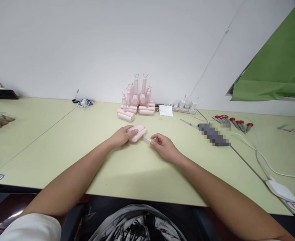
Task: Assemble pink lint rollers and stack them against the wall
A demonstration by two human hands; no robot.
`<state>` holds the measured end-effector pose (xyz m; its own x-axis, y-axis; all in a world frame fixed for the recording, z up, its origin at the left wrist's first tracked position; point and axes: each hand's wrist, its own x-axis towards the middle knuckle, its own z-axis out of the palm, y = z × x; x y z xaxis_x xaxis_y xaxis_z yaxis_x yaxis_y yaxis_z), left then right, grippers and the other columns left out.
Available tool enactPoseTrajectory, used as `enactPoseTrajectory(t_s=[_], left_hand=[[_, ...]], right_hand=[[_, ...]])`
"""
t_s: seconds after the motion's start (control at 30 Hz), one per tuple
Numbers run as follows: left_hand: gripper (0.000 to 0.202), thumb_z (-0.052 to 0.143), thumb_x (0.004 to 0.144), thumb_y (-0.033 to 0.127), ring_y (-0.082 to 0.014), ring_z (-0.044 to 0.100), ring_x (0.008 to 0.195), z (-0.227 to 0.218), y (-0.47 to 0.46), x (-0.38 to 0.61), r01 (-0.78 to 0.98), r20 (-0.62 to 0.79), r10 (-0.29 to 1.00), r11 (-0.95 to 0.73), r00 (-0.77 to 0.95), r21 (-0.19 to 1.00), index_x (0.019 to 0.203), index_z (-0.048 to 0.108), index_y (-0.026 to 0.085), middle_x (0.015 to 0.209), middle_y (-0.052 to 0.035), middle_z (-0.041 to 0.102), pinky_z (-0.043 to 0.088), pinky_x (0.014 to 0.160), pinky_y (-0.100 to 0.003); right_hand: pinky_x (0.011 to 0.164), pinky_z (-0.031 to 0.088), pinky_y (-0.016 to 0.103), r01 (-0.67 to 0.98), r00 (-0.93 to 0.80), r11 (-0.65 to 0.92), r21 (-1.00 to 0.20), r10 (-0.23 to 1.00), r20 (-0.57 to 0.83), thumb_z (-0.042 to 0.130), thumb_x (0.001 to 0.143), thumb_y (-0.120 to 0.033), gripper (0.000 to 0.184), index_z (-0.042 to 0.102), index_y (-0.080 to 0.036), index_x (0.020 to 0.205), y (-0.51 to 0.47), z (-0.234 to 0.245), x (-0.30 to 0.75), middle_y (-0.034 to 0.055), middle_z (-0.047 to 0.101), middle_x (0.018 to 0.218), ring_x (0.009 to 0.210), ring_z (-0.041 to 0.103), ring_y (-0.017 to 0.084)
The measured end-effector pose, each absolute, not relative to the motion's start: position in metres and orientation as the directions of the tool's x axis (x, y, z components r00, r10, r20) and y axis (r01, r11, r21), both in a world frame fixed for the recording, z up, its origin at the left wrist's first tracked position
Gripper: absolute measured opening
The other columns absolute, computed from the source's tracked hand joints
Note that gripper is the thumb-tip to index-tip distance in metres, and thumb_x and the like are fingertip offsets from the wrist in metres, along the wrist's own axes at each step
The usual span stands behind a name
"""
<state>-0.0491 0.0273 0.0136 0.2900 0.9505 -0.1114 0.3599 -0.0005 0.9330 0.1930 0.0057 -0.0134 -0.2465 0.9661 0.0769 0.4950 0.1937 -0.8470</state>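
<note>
A pink lint roller [138, 131] is held just above or on the middle of the table; I cannot tell whether it touches. My left hand [123, 136] is closed around its roller head, thumb on top. The fingers of my right hand [164, 146] pinch the pale, see-through handle [146, 138], which points to the right. Beyond my hands, several more pink lint rollers [146, 108] stand grouped by the wall, most with upright handles ending in heart-shaped loops.
Behind to the right are a white paper [166, 110] and a power strip [185, 109] with chargers. A blurred dark object [214, 135], red-ended tools [240, 124] and a white cable [265, 157] lie right. A coiled cable [83, 103] sits back left.
</note>
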Motion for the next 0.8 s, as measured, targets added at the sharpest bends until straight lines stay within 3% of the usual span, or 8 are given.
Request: enactPoseTrajectory(t_s=[0.13,0.23,0.3,0.37,0.47,0.57,0.8], left_hand=[[0.063,0.054,0.081,0.069,-0.0097,0.054,0.048,0.007,0.033,-0.051,0.35,-0.103,0.969,0.018,0.223,0.936,0.12,0.053,0.019,0.094,-0.0063,0.067,0.035,0.042,-0.022],[0.063,0.044,0.086,0.071,-0.0095,0.05,0.043,0.001,0.039,-0.049,0.379,-0.115,0.982,0.051,0.148,0.924,0.12,0.052,0.019,0.089,-0.0064,0.069,0.034,0.041,-0.023],[0.063,0.035,0.088,0.073,-0.0132,0.054,0.048,-0.003,0.046,-0.048,0.466,-0.082,0.99,0.018,0.116,0.885,0.117,0.055,0.019,0.081,-0.0057,0.07,0.037,0.046,-0.025],[0.064,0.028,0.091,0.072,-0.0205,0.064,0.065,-0.006,0.056,-0.048,0.618,0.004,0.996,-0.057,0.086,0.784,0.114,0.058,0.019,0.08,-0.0073,0.07,0.044,0.057,-0.028],[0.064,0.021,0.095,0.066,-0.0302,0.067,0.093,-0.009,0.078,-0.05,0.857,0.113,0.992,-0.098,0.047,0.506,0.115,0.058,0.018,0.095,-0.0135,0.072,0.047,0.072,-0.035],[0.06,0.019,0.097,0.059,-0.0318,0.067,0.096,-0.012,0.102,-0.052,0.957,0.131,0.991,-0.047,0.009,0.288,0.111,0.06,0.017,0.104,-0.0156,0.071,0.048,0.074,-0.037],[0.047,0.029,0.097,0.049,-0.0299,0.067,0.097,-0.015,0.139,-0.052,0.972,0.182,0.982,-0.094,0.055,0.214,0.1,0.065,0.019,0.104,-0.0126,0.072,0.048,0.076,-0.037]], right_hand=[[0.065,0.048,0.031,0.143,-0.178,0.111,-0.983,0.98,0.085,0.069,0.074,-0.04,0.033,0.058,-0.021,0.099,0.002,-0.002,0.192,-0.001,0.059,0.082,0.065,0.057,0.013],[0.073,0.052,0.033,-0.011,-0.098,0.233,-0.972,0.967,0.233,0.074,0.071,-0.043,0.039,0.058,-0.022,0.1,0.004,0.01,0.188,-0.0008,0.058,0.085,0.073,0.06,0.015],[0.07,0.051,0.031,0.045,-0.072,0.333,-0.942,0.942,0.329,0.073,0.073,-0.043,0.035,0.058,-0.022,0.097,0.014,0.017,0.185,-0.0014,0.057,0.082,0.07,0.057,0.014],[0.062,0.048,0.029,0.168,-0.083,0.409,-0.897,0.912,0.401,0.07,0.077,-0.041,0.028,0.059,-0.021,0.092,0.033,0.023,0.182,-0.0027,0.054,0.075,0.063,0.053,0.012],[0.056,0.044,0.026,0.325,-0.119,0.446,-0.834,0.894,0.432,0.066,0.078,-0.037,0.021,0.058,-0.021,0.089,0.075,0.035,0.178,-0.0051,0.05,0.067,0.056,0.05,0.011],[0.051,0.039,0.026,0.387,-0.074,0.382,-0.839,0.92,0.385,0.063,0.078,-0.035,0.018,0.057,-0.021,0.087,0.118,0.048,0.168,-0.0061,0.049,0.063,0.051,0.047,0.012],[0.064,0.036,0.028,0.666,0.032,0.394,-0.634,0.834,0.551,0.064,0.076,-0.03,0.013,0.058,-0.019,0.076,0.169,0.079,0.145,-0.0026,0.051,0.068,0.065,0.046,0.014]])
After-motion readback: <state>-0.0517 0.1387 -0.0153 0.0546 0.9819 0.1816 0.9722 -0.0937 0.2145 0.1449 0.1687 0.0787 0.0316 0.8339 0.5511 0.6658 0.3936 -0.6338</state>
